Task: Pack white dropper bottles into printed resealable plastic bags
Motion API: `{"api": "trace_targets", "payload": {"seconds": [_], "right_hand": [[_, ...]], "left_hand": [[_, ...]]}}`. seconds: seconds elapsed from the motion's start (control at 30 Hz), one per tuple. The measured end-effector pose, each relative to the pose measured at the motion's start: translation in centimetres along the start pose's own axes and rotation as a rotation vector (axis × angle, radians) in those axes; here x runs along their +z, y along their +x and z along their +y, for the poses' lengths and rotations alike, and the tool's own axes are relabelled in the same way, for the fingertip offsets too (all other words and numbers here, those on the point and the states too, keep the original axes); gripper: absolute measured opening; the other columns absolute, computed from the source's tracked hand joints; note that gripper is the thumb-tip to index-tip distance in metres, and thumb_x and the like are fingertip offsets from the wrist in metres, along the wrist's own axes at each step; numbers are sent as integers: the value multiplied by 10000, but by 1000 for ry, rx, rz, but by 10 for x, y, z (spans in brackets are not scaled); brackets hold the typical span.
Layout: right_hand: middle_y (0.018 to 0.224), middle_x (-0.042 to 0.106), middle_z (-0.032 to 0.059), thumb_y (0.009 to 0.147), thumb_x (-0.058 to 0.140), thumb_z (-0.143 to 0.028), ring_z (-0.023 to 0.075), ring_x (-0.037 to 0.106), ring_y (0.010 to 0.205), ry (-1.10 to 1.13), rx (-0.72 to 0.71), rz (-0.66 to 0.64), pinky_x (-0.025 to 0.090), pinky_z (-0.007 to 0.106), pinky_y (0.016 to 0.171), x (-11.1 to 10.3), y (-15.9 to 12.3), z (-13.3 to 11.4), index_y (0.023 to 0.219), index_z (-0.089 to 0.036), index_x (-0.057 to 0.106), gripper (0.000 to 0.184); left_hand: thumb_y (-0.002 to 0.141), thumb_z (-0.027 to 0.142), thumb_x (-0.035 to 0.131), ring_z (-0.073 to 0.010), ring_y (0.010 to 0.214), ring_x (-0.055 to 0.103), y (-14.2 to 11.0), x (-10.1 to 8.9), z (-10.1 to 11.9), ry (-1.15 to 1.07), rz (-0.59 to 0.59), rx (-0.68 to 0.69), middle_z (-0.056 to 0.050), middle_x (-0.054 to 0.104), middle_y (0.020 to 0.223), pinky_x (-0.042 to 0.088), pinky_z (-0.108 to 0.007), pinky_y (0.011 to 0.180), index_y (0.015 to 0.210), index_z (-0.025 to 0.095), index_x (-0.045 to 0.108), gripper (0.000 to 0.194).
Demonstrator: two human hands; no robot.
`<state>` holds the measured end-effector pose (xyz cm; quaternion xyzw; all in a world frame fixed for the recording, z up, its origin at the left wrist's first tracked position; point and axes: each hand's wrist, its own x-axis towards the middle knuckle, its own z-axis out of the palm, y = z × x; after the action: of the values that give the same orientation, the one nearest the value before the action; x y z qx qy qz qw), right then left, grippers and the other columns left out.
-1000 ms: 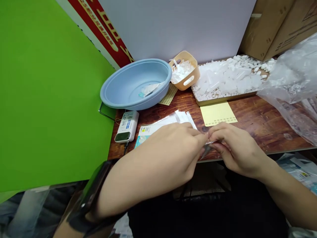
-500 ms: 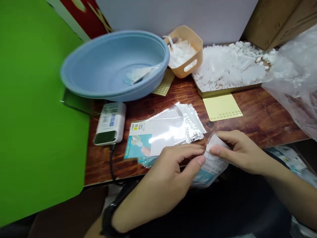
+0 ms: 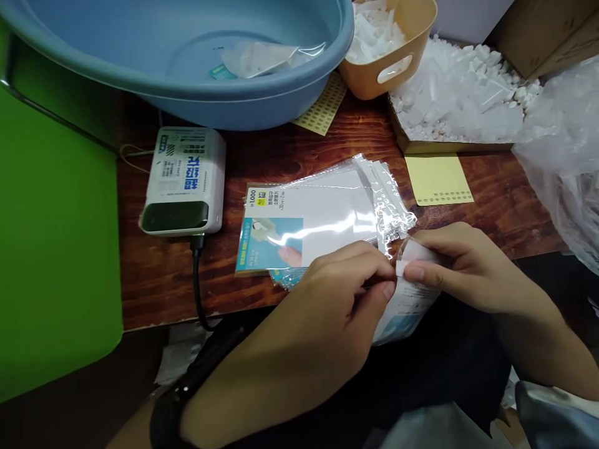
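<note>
Clear plastic packet (image 3: 409, 299) sits between the two hands, right at the front edge of the table. Its low end pokes out past the edge, over the person's dark lap. A small white strip (image 3: 401, 268) shows at its top. The right hand (image 3: 463, 268) pinches the packet up high with its thumb and first finger, close to that strip. The left hand (image 3: 344, 293) has its fingers curled in tight, and its fingertips press on the packet's side. The two hands are very close, with only a thin gap between them. The fingers hide the middle of the packet, so I can't read what is printed on it. Only some blue shows at the bottom.

Just beside the left hand lies a flat pile of shiny packets with printed cards (image 3: 309, 224). Its near corner goes under that hand. The brown wooden table (image 3: 140, 293) has open room between the pile and a white battery box (image 3: 182, 181) with a black cord. A big blue plastic tub (image 3: 262, 106) and an orange basket (image 3: 397, 62) are cut off by the top of the view. A cardboard tray of white bits (image 3: 449, 147) sits on the right, by a yellow sheet of stickers (image 3: 437, 181). A baggy clear plastic sack (image 3: 561, 162) hangs over the right side.
</note>
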<state>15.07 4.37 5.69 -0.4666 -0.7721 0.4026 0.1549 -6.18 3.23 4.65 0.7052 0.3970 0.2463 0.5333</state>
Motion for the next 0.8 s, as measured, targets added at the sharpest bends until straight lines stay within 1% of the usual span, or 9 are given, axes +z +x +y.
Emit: {"api": "trace_targets", "payload": {"seconds": [0.1, 0.17, 0.27, 0.33, 0.4, 0.47, 0.57, 0.73, 0.8], "right_hand": [[573, 427, -44, 909, 588, -365, 79, 385, 537, -33, 12, -27, 299, 221, 507, 0, 0, 0, 660, -165, 537, 324], [584, 452, -39, 909, 588, -350, 86, 400, 547, -32, 14, -54, 308, 224, 513, -1, -1, 1, 689, -168, 559, 287], [587, 450, -41, 913, 584, -324, 83, 396, 544, -11, -13, -88, 314, 218, 515, -4, -2, 2, 717, -168, 580, 251], [579, 435, -46, 917, 579, -317, 78, 385, 533, 18, -42, -99, 309, 212, 509, -8, -3, 3, 715, -167, 581, 252], [577, 430, -48, 919, 577, -333, 77, 379, 527, 50, -51, -110, 306, 210, 503, -11, -3, 5, 713, -168, 580, 264], [583, 439, -46, 916, 583, -360, 81, 386, 530, 66, -50, -116, 311, 212, 506, -14, -4, 8, 718, -170, 579, 274], [595, 468, -41, 917, 582, -381, 85, 406, 539, 76, -58, -127, 325, 213, 519, -18, -7, 12, 751, -170, 598, 269], [645, 556, -17, 929, 560, -400, 93, 445, 566, 127, -28, -135, 348, 224, 545, -24, -13, 19, 810, -159, 642, 281], [642, 556, -15, 918, 575, -410, 96, 446, 566, 151, -7, -142, 339, 231, 539, -27, -15, 23, 799, -154, 647, 291]], "left_hand": [[898, 196, 548, -88, 786, 568, 0, -5, -4, -42, -38, -16, 49, 632, 841, 438, -200, 701, 823, 217, 609, 99], [893, 243, 568, -88, 711, 543, 3, -6, -7, -84, -77, -68, 51, 606, 767, 420, -205, 632, 798, 214, 600, 105], [884, 301, 580, -95, 681, 532, 9, -6, -12, -227, -194, -142, 42, 594, 771, 415, -207, 590, 814, 216, 595, 111], [886, 280, 568, -97, 683, 533, 13, -5, -13, -332, -276, -173, 37, 587, 785, 428, -205, 599, 836, 216, 588, 83], [899, 264, 541, -92, 665, 517, 16, -5, -12, -389, -332, -194, 39, 564, 760, 426, -204, 598, 840, 212, 575, 86], [918, 281, 519, -85, 649, 501, 19, -3, -9, -379, -336, -202, 43, 548, 742, 414, -204, 590, 839, 209, 569, 118], [930, 282, 502, -79, 649, 500, 23, 0, -3, -299, -309, -164, 44, 550, 748, 405, -206, 592, 839, 203, 563, 135], [891, 181, 482, -92, 686, 494, 33, 5, 8, -120, -286, -28, 25, 548, 756, 409, -222, 629, 772, 180, 528, 128], [859, 154, 488, -94, 672, 479, 37, 8, 11, -115, -290, -26, 24, 531, 729, 406, -221, 612, 746, 179, 502, 116]]}}
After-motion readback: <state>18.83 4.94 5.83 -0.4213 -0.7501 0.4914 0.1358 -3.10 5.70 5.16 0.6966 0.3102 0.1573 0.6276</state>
